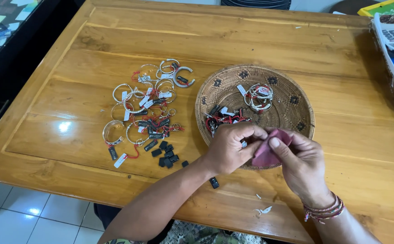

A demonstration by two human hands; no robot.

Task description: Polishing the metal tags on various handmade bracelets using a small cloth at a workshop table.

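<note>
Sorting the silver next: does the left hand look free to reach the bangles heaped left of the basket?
Probably not at once: the left hand pinches something against the pink cloth. Otherwise bare table lies before the bangles.

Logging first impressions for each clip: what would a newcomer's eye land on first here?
Most likely the two hands at lower centre: the left hand and right hand together pinch a dark pink cloth over the near rim of a round woven tray holding silver bangles and tags. Next, the spread of tagged silver bracelets and small black tags lying left of the tray on the glossy wooden table.
</note>
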